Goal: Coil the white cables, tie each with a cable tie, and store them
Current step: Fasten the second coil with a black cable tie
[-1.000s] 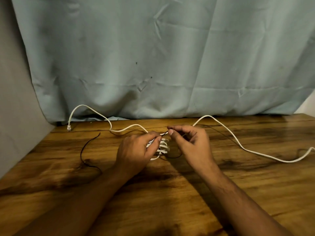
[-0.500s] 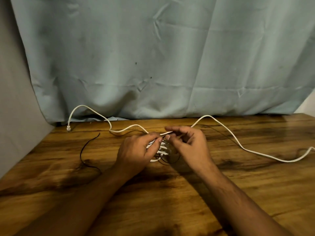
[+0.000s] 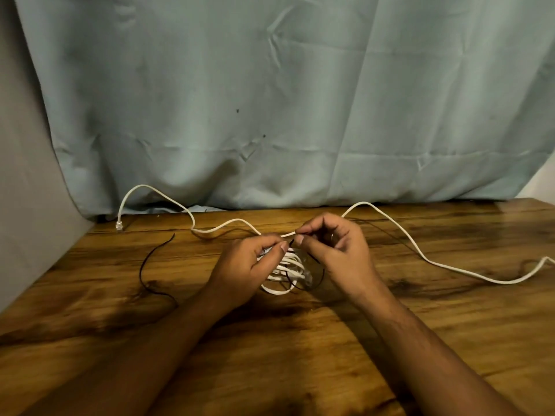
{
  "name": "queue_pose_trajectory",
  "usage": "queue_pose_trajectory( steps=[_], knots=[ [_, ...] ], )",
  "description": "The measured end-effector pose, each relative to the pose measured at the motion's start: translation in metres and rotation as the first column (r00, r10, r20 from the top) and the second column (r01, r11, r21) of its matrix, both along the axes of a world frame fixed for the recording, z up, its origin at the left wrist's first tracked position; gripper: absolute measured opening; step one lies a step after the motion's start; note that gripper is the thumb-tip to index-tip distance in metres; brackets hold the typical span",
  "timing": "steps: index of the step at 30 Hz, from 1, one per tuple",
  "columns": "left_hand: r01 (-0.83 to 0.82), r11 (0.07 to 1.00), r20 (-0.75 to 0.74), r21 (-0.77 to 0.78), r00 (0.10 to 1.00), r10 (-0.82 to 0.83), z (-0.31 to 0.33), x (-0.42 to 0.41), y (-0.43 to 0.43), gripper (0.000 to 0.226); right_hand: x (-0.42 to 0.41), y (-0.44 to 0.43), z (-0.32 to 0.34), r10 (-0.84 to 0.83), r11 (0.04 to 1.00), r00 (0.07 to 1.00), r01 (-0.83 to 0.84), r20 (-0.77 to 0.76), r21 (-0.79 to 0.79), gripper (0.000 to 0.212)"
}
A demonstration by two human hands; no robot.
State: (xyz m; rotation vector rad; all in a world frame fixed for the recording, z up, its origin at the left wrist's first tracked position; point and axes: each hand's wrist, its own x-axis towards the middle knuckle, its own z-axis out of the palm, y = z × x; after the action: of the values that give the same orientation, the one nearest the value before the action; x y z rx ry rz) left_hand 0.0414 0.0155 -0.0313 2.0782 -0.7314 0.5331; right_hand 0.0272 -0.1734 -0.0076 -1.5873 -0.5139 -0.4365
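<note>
I am holding the coil (image 3: 285, 270) of white cable in my left grip (image 3: 249, 265), fingers curled round its strands, at the middle of the tabletop (image 3: 300, 349). My right grip (image 3: 336, 250) is pinching the end of a thin black tie (image 3: 323, 271) between thumb and forefinger, just beside my left thumb. The tie is looping round the coil's right side. A loose cable (image 3: 364, 203) is trailing behind both hands, its plug (image 3: 119, 226) lying far left, its other stretch running off the right edge. Whether it joins the coil, I cannot tell. A second tie (image 3: 142, 270) is lying to the left, well apart from the coil. A pale cloth (image 3: 270, 115) is hanging behind.
</note>
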Motion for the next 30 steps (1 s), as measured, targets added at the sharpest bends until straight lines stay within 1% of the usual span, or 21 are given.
queue_pose_trajectory(
  steps=[3,7,10,14,20,23,26,28,30],
  knots=[
    [0.029,0.999,-0.047,-0.036,0.998,-0.031,0.003,-0.003,-0.001,0.021,0.001,0.001,-0.002,-0.019,1.000,1.000,0.019,-0.003,-0.024,0.023],
    [0.046,0.996,-0.081,-0.074,0.995,-0.052,0.004,-0.008,-0.004,0.020,0.002,-0.004,-0.006,-0.077,0.993,0.997,0.075,-0.012,-0.094,0.018],
    [0.048,0.993,-0.092,-0.104,0.994,-0.057,0.004,-0.010,-0.004,0.018,0.002,-0.005,-0.005,-0.079,0.993,0.997,0.077,-0.020,-0.090,0.013],
    [0.055,0.991,-0.118,-0.120,0.991,-0.069,0.002,-0.007,-0.003,0.017,0.000,-0.003,-0.001,-0.042,0.999,0.997,0.040,-0.063,-0.025,0.011],
    [0.056,0.985,-0.147,-0.161,0.986,-0.080,0.002,-0.006,-0.003,0.023,-0.007,0.001,0.003,0.019,0.998,0.994,-0.012,-0.109,0.061,0.009],
    [0.075,0.986,-0.154,-0.151,0.983,-0.098,0.003,-0.005,-0.003,0.024,-0.009,0.002,0.004,0.035,0.996,0.994,-0.026,-0.103,0.084,0.010],
    [0.070,0.983,-0.166,-0.172,0.981,-0.099,0.004,-0.004,-0.003,0.019,-0.008,0.004,0.005,0.016,0.992,0.998,-0.008,-0.067,0.122,0.017],
    [0.061,0.978,-0.174,-0.202,0.980,-0.097,0.005,-0.002,-0.002,0.018,-0.005,0.002,0.008,-0.037,0.974,0.999,0.043,-0.028,0.221,0.018],
    [0.057,0.972,-0.185,-0.226,0.978,-0.100,0.005,-0.003,-0.003,0.018,0.001,-0.004,0.011,-0.087,0.930,0.996,0.082,-0.002,0.358,0.018]
  ],
)
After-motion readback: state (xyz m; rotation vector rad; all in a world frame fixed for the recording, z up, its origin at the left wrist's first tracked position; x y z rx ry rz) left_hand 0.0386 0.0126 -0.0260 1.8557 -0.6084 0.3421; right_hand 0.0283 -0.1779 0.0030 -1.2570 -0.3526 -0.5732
